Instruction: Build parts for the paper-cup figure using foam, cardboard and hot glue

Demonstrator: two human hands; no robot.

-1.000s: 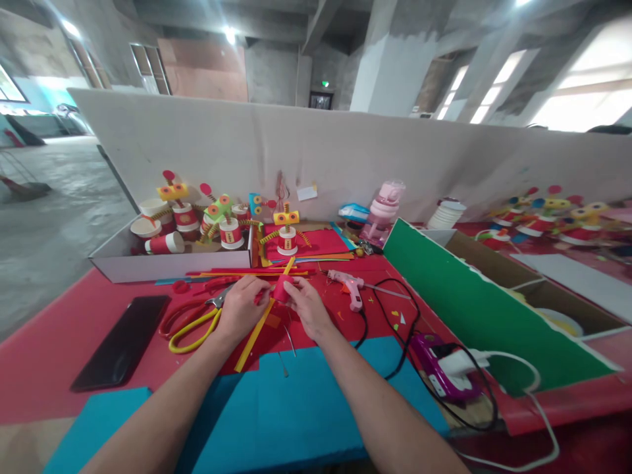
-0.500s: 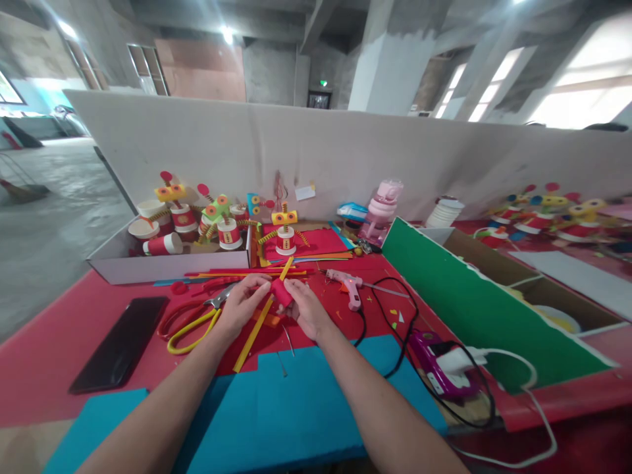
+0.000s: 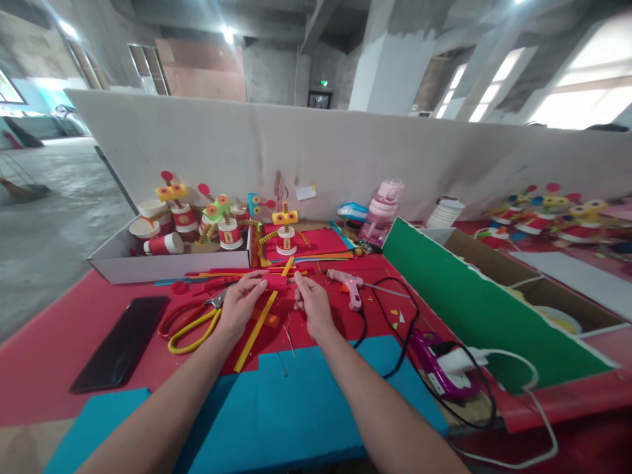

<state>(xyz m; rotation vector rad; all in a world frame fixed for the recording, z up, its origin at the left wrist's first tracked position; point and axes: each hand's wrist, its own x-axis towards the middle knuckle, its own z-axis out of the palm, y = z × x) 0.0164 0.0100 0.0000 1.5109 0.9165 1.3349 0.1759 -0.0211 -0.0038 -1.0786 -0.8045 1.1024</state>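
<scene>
My left hand (image 3: 243, 301) pinches a small piece of red paper (image 3: 275, 282) by its left end, above the red tabletop. The paper looks curved or rolled. Just to its right is my right hand (image 3: 311, 304), fingers drawn together and a little apart from the paper. Whether anything small sits between those fingertips is hidden. A yellow paper strip (image 3: 255, 334) lies slanting under the hands, beside an orange piece (image 3: 269, 319). Thin metal tweezers or sticks (image 3: 289, 339) rest between my forearms. To the left of my left hand lie scissors (image 3: 195, 329) with red and yellow handles.
A pink glue gun (image 3: 348, 287) with a black cord lies to the right. A purple power strip (image 3: 441, 368) holds a white plug. Paper-cup robots fill a white box (image 3: 172, 268); another robot (image 3: 286, 238) stands nearby. A green-sided box (image 3: 474, 303) and black phone (image 3: 121, 342) flank the blue sheet (image 3: 306, 408).
My right hand has let go of the red paper and moved slightly right. The paper, now in my left hand alone, has shifted a little left and up.
</scene>
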